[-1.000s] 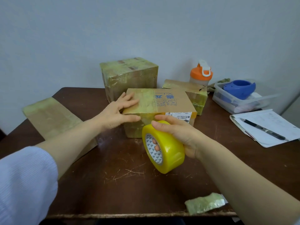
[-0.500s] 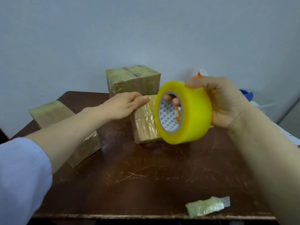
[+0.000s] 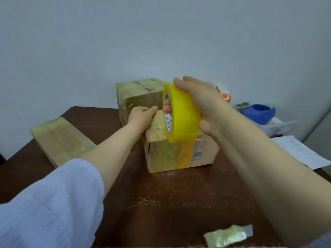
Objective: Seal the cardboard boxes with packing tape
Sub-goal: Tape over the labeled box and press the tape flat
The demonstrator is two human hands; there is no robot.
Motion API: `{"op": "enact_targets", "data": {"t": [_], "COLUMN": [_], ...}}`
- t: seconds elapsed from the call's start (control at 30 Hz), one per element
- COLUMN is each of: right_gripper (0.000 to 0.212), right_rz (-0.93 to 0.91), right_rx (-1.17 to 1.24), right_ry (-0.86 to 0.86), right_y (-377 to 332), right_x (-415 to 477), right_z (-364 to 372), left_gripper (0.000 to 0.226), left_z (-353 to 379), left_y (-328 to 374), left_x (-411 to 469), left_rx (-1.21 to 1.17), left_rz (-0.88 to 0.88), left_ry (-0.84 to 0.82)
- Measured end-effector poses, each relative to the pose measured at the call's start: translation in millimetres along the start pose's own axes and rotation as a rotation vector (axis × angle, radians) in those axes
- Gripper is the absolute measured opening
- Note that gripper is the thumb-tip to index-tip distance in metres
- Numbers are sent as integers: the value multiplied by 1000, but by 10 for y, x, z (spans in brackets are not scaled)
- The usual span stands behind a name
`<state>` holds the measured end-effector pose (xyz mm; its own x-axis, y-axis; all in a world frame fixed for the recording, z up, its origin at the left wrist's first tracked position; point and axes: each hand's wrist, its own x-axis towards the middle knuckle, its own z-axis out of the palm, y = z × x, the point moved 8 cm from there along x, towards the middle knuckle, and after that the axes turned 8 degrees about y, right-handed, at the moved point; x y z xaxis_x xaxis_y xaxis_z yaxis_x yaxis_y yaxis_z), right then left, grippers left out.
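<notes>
A small cardboard box (image 3: 166, 154) with blue print sits mid-table, much of it covered in glossy tape. A strip of yellow tape (image 3: 185, 153) runs down its front face from the roll. My right hand (image 3: 202, 104) grips the yellow tape roll (image 3: 182, 115) over the box's top, fingers through the core. My left hand (image 3: 141, 117) rests on the box's top left edge with curled fingers, holding it steady.
A taller taped box (image 3: 136, 97) stands behind. A flat taped box (image 3: 60, 140) lies at left. An orange-capped bottle (image 3: 223, 93), a clear bin with a blue bowl (image 3: 259, 113) and papers (image 3: 300, 151) are at right. A tape-wrapped cutter (image 3: 227, 236) lies at the near table edge.
My right hand carried the roll from the box's near side up over its top, drawing tape along the front face. My left hand slid toward the box's left edge.
</notes>
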<state>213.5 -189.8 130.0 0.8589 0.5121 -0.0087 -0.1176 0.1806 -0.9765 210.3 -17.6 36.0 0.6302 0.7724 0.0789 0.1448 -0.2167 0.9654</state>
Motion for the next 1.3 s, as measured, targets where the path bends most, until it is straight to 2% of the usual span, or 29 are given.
{"op": "enact_targets", "data": {"t": [0.17,0.37,0.5,0.53,0.6,0.63,0.67,0.7,0.77,0.8,0.87,0.93,1.03,1.1,1.2,1.3], "right_gripper": [24,11,10,9,7,7,7,8,10,10,10,9,12,16,30,35], "right_rz": [117,204,277,278,295,308,318,325,330,327,317,317,295,250,224,210], "right_rx": [34,-76,-74,-91,-104,-97,-91,-89,-80,-72,-49,-25,19,-25,-289,-350], "right_ry": [-51,-40,-34,-34,-39,-42,-46,-50,-61,-73,-79,-70,-61,-60,-158,-249], "right_y": [201,880,1228,1265,1309,1325,1347,1372,1385,1378,1353,1357,1381,1394,1416,1252], "right_x": [-223,-490,-499,-458,-392,-366,-340,-317,-290,-276,-218,-202,-202,-175,-188,-289], "right_z": [-70,-322,-427,-421,-408,-408,-414,-422,-420,-402,-370,-318,-250,-272,-387,-606], "left_gripper": [47,47,34,31,28,32,39,51,85,96,99,91,89,92,105,107], "left_z": [-50,0,27,-8,-8,77,219,388,657,709,717,652,622,580,509,534], "left_y": [-76,-61,-4,85,426,588,656,643,417,308,265,370,625,550,339,325], "left_x": [95,105,36,25,-55,-127,-190,-247,-371,-390,-339,-341,-558,-629,-597,-582], "left_rx": [89,117,163,321,758,874,944,994,1085,1110,1114,1159,1313,1302,1173,1200], "left_rz": [-38,-12,9,96,413,558,633,653,557,512,496,596,992,972,819,824], "left_ry": [53,54,-6,22,131,140,67,-42,-255,-300,-317,-275,18,-16,-250,-340]}}
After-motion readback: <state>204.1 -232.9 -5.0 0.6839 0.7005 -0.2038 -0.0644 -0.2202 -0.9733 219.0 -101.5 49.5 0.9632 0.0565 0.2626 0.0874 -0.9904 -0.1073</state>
